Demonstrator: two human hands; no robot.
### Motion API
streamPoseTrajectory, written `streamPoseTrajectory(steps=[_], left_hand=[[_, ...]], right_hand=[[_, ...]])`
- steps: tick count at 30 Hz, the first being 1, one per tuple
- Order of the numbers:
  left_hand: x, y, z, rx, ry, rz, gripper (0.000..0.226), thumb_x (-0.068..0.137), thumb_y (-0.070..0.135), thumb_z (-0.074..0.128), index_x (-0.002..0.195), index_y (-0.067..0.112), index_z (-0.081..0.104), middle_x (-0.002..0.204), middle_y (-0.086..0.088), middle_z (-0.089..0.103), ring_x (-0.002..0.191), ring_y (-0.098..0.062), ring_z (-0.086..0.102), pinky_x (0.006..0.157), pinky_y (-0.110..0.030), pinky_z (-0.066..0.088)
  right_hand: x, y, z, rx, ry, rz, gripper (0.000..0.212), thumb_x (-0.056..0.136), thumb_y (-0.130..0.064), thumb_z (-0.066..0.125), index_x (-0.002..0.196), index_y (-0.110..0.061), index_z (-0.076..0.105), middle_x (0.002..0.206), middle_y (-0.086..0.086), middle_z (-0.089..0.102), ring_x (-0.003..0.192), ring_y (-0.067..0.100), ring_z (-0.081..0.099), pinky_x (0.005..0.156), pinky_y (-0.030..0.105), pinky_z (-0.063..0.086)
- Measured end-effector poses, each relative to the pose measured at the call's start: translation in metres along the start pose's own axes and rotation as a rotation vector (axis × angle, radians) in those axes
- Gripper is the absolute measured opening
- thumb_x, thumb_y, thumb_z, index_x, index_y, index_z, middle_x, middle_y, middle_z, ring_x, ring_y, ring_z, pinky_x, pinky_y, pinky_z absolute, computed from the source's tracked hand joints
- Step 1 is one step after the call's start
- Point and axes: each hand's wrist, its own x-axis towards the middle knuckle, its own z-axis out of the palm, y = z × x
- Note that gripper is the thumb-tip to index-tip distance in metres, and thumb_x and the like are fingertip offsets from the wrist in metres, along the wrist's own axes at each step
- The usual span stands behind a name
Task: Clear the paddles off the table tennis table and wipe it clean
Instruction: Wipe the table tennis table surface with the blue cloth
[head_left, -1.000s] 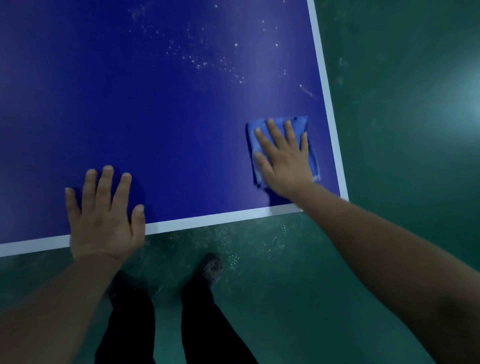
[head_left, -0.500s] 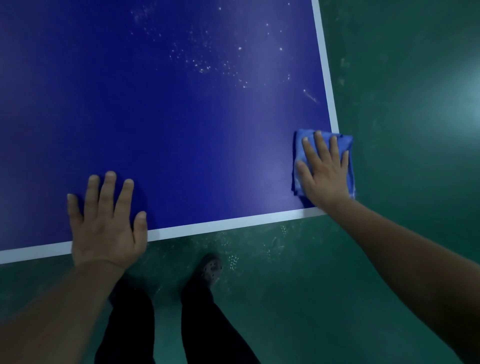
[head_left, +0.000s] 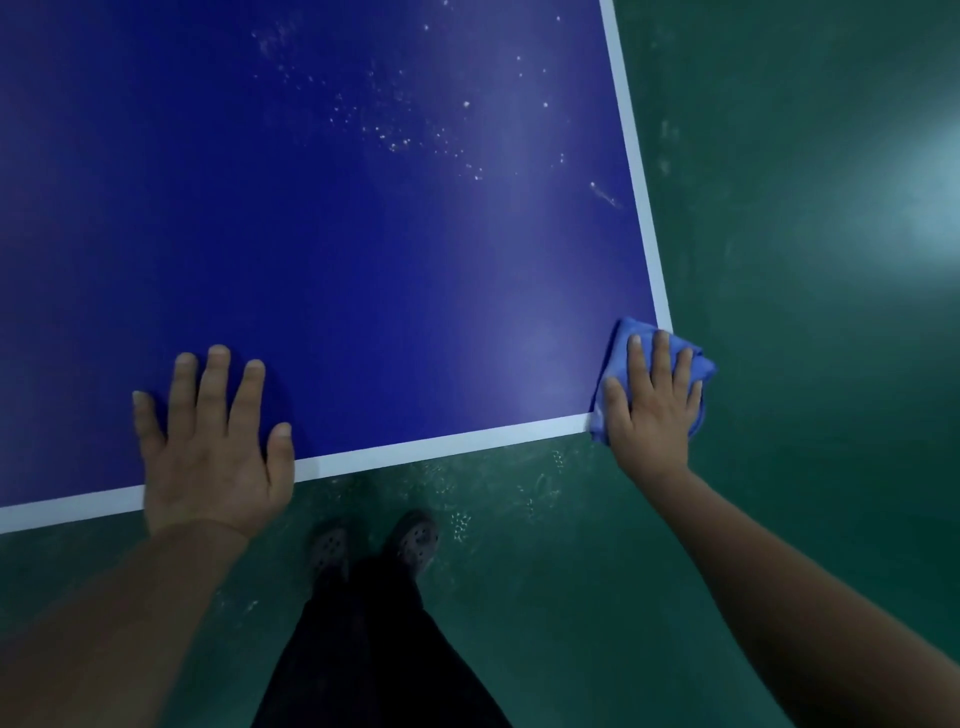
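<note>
A folded blue cloth (head_left: 696, 358) sits at the table's (head_left: 363, 260) near right corner, partly over the edge, pressed flat under the right hand (head_left: 652, 400), fingers straight. The left hand (head_left: 213, 447), fingers spread, braces on the near edge at 8 o'clock. No paddles in view; wiping is underway. White specks (head_left: 415, 135) at 12 o'clock likely come next, nothing blocking them.

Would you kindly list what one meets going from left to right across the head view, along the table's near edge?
Left hand flat on the table → near white line → right hand pressing the cloth at the corner → green floor.
</note>
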Motion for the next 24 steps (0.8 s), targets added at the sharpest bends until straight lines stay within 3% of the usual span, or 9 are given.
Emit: streamPoseTrajectory(steps=[8, 14, 18, 22, 24], left_hand=[[0.000, 0.000, 0.000, 0.004, 0.002, 0.010, 0.069, 0.098, 0.049, 0.023, 0.155, 0.011, 0.031, 0.163, -0.016, 0.022, 0.153, -0.035, 0.010, 0.120, -0.059, 0.000], [-0.001, -0.002, 0.004, 0.006, -0.003, 0.018, 0.068, 0.098, 0.050, 0.022, 0.155, 0.012, 0.029, 0.164, -0.015, 0.020, 0.153, -0.034, 0.007, 0.120, -0.061, 0.001], [0.000, -0.003, 0.006, -0.002, -0.004, 0.016, 0.069, 0.099, 0.050, 0.020, 0.155, 0.012, 0.029, 0.165, -0.014, 0.019, 0.154, -0.033, 0.006, 0.120, -0.060, 0.001], [-0.001, -0.003, 0.008, -0.005, 0.004, 0.018, 0.068, 0.099, 0.050, 0.021, 0.154, 0.011, 0.031, 0.164, -0.014, 0.021, 0.153, -0.034, 0.007, 0.120, -0.060, 0.001], [0.000, -0.004, 0.008, -0.002, 0.007, 0.017, 0.068, 0.099, 0.050, 0.022, 0.154, 0.012, 0.031, 0.163, -0.015, 0.022, 0.153, -0.035, 0.009, 0.120, -0.061, 0.002]], right_hand=[[0.050, -0.055, 0.003, 0.047, 0.024, 0.162, 0.068, 0.098, -0.057, 0.015, 0.160, -0.034, 0.004, 0.169, -0.002, -0.006, 0.155, 0.030, -0.007, 0.121, 0.061, -0.004], [0.039, -0.154, 0.014, -0.033, -0.004, -0.147, 0.064, 0.100, -0.059, 0.008, 0.159, -0.036, 0.000, 0.168, -0.002, -0.010, 0.154, 0.032, -0.012, 0.119, 0.061, -0.011], [-0.011, -0.199, 0.030, -0.047, -0.021, -0.397, 0.062, 0.101, -0.058, 0.014, 0.159, -0.036, 0.008, 0.169, -0.003, -0.003, 0.154, 0.030, -0.011, 0.119, 0.060, -0.013], [-0.051, -0.179, 0.039, -0.050, -0.022, -0.565, 0.059, 0.102, -0.055, 0.026, 0.158, -0.036, 0.023, 0.169, -0.004, 0.011, 0.155, 0.029, -0.002, 0.120, 0.064, -0.002], [-0.047, -0.143, 0.035, -0.099, -0.011, -0.473, 0.060, 0.102, -0.058, 0.021, 0.159, -0.038, 0.017, 0.169, -0.006, 0.006, 0.155, 0.028, -0.002, 0.120, 0.063, -0.004]])
